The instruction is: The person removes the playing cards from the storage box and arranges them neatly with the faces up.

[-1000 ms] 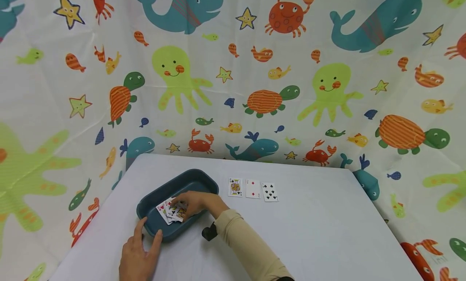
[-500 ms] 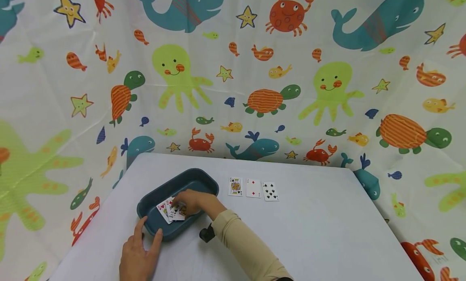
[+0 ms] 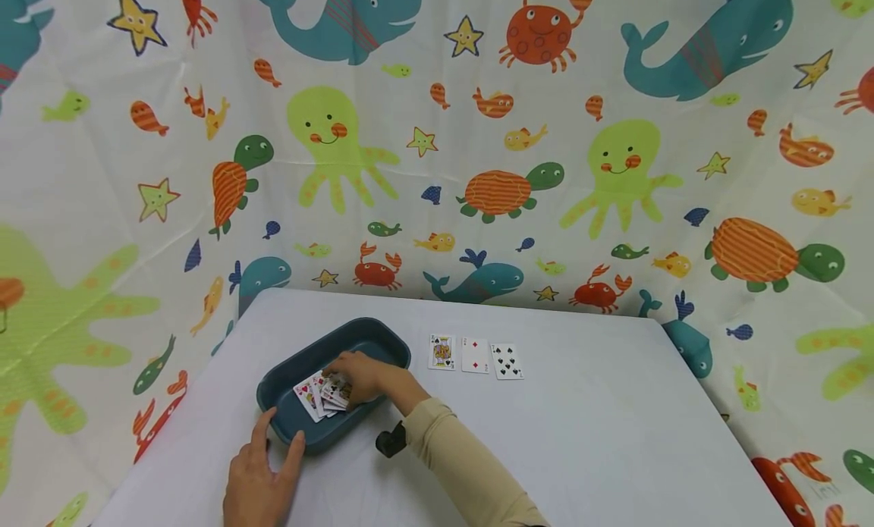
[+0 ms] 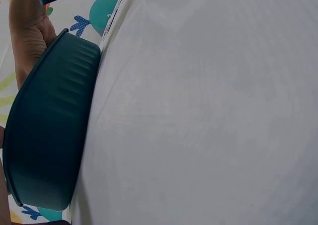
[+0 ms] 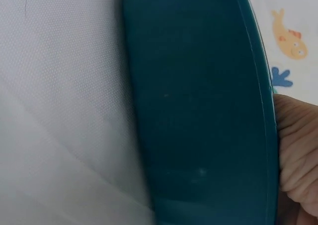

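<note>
A dark teal plastic tray (image 3: pixel 278 381) stands slantwise on the left of the table in the head view. Inside it lies a loose pile of face-up playing cards (image 3: pixel 309 399). My right hand (image 3: pixel 365 375) reaches over the tray's near side, fingers bent down at the pile's right part and pinching at a card there; its thumb side is partly hidden. Thumb and forefinger spread, my left hand (image 3: pixel 262 470) rests its fingertips against the tray's near-left end. The tray's outer wall (image 5: pixel 208 111) fills the middle of the right wrist view.
Right of the tray, a king (image 3: pixel 441 352), a two of diamonds (image 3: pixel 475 355) and an eight of spades (image 3: pixel 507 361) lie face up in a row. White cloth covers the table (image 3: pixel 601 436). A curtain printed with sea animals (image 3: pixel 437 148) hangs behind and to the left.
The cards under my right fingers have shifted and fanned apart more, and the right hand has lifted slightly. My left hand, the tray and the row of three cards stay put.
</note>
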A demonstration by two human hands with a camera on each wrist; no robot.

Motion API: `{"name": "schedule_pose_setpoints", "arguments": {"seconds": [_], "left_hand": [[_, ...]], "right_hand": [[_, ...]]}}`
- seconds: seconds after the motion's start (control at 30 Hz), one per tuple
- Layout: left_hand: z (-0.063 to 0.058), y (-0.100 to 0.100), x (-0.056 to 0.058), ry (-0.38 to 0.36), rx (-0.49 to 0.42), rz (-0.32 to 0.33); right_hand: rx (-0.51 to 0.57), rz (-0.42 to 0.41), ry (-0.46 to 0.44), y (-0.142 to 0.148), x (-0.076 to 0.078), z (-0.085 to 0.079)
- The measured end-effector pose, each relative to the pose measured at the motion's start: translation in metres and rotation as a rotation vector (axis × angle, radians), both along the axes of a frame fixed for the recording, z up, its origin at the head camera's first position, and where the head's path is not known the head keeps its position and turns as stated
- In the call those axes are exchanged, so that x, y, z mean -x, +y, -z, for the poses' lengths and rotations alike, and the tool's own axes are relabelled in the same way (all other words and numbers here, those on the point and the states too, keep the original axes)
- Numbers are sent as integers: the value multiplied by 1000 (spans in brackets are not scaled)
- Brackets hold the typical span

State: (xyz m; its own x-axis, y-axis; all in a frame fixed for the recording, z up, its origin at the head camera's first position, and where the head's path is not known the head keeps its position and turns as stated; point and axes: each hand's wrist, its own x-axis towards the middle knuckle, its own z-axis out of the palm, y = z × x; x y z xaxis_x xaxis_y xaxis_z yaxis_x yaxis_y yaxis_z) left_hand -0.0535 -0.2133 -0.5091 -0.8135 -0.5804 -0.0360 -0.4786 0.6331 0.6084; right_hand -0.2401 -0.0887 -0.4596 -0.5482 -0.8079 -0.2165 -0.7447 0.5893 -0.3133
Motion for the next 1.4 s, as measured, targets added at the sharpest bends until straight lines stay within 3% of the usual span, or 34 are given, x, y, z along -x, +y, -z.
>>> {"name": "schedule_pose_setpoints", "arguments": {"seconds": [0.27,1.1,1.3,1.4], "left_hand": [[-1,0,1,-13,-10,-1],[1,-2,3,-30,4,3],[1,-3,4,-33,-8,16],[0,-3,4,-33,-7,14]], "right_hand": [[126,76,-49,6,3,6],[292,75,0,12,8,-1],[282,81,4,13,7,1],[251,128,32,13,6,2]]}}
